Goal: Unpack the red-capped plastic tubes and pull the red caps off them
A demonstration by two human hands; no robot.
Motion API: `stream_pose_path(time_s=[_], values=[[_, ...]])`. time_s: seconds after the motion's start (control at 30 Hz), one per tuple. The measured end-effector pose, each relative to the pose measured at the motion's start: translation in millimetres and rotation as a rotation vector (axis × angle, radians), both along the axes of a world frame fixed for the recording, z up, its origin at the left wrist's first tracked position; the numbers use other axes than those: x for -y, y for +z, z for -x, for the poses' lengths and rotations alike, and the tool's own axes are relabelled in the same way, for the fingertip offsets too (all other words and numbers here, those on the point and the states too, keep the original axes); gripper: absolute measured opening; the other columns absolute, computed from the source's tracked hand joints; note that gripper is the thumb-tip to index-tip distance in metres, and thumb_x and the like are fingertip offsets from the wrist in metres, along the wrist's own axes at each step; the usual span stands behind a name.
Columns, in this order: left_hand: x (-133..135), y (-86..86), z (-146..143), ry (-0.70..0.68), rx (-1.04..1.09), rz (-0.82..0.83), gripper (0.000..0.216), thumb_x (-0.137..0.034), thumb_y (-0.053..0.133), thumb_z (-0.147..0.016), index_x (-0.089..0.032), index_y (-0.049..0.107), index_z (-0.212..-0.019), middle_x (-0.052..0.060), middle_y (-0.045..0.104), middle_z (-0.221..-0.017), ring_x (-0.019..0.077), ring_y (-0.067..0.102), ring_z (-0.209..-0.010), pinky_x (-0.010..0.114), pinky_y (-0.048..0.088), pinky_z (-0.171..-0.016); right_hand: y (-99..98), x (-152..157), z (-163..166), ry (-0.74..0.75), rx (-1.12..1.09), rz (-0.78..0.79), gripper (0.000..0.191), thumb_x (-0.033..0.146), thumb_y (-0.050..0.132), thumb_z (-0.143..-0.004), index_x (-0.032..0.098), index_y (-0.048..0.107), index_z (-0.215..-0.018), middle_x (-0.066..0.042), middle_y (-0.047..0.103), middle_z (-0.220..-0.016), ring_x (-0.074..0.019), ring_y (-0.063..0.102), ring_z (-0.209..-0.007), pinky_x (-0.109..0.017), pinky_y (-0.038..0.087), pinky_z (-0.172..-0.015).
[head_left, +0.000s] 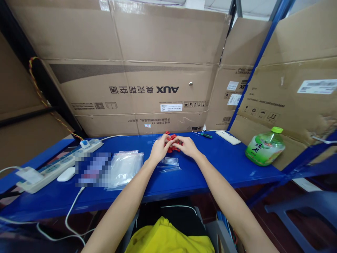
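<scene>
Both my hands rest on a pile of small red parts [172, 137] at the back middle of the blue shelf [210, 168]. My left hand [159, 149] has its fingers curled into the pile from the left. My right hand [186, 145] is curled over the pile from the right. The fingertips of both hands meet among the red pieces, and what each pinches is too small to make out. Just in front of my hands lie a few clear thin tubes or small bags [170, 164].
A stack of clear plastic bags [123, 168] lies left of my hands, beside a blurred patch. Further left are a white power strip [56, 165] and a white case [65, 174]. A green-handled screwdriver [203, 134], a white remote-like device [228, 137] and a green tea bottle [264, 147] lie right. Cardboard boxes stand behind.
</scene>
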State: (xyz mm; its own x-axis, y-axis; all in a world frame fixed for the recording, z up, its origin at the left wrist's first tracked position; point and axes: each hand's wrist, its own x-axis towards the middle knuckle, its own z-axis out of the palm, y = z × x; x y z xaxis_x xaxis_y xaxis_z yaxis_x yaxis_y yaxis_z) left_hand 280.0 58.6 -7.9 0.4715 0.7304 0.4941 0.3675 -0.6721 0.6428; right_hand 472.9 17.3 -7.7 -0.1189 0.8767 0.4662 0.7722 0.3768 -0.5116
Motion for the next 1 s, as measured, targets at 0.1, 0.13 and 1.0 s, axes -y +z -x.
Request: stream_pose_path(time_s=[0.1, 0.13, 1.0], values=[[-1.0, 0.3, 4.1, 0.088, -0.067, -0.129, 0.021, -0.035, 0.05, -0.103, -0.025, 0.061, -0.118, 0.004, 0.076, -0.103, 0.0211, 0.07, -0.096, 0.031, 0.051, -0.086, 3.2, -0.1, -14.9, -0.169, 0.024, -0.028, 0.021, 0.045, 0.065, -0.095, 0.026, 0.074, -0.098, -0.001, 0.078, -0.096, -0.0169, 0.067, -0.081, -0.026, 0.043, -0.073], [-2.7, -0.3, 6.2, 0.124, -0.107, -0.183, 0.019, -0.032, 0.051, -0.102, -0.025, 0.062, -0.117, 0.005, 0.074, -0.108, 0.0221, 0.068, -0.102, 0.033, 0.051, -0.09, 4.4, 0.5, -21.8, -0.272, 0.041, -0.025, 0.022, 0.045, 0.064, -0.096, 0.026, 0.074, -0.098, -0.002, 0.078, -0.1, -0.0182, 0.068, -0.085, -0.027, 0.043, -0.074], [-17.3, -10.6, 21.9, 0.132, -0.449, -0.19, 0.017, -0.014, 0.054, -0.094, -0.023, 0.064, -0.104, 0.008, 0.072, -0.115, 0.0275, 0.064, -0.11, 0.039, 0.047, -0.09, -12.5, -14.4, -68.5, -0.496, -0.844, 0.153, 0.022, 0.035, 0.065, -0.072, 0.021, 0.058, -0.087, -0.007, 0.075, -0.093, -0.0168, 0.069, -0.077, -0.019, 0.04, -0.051]])
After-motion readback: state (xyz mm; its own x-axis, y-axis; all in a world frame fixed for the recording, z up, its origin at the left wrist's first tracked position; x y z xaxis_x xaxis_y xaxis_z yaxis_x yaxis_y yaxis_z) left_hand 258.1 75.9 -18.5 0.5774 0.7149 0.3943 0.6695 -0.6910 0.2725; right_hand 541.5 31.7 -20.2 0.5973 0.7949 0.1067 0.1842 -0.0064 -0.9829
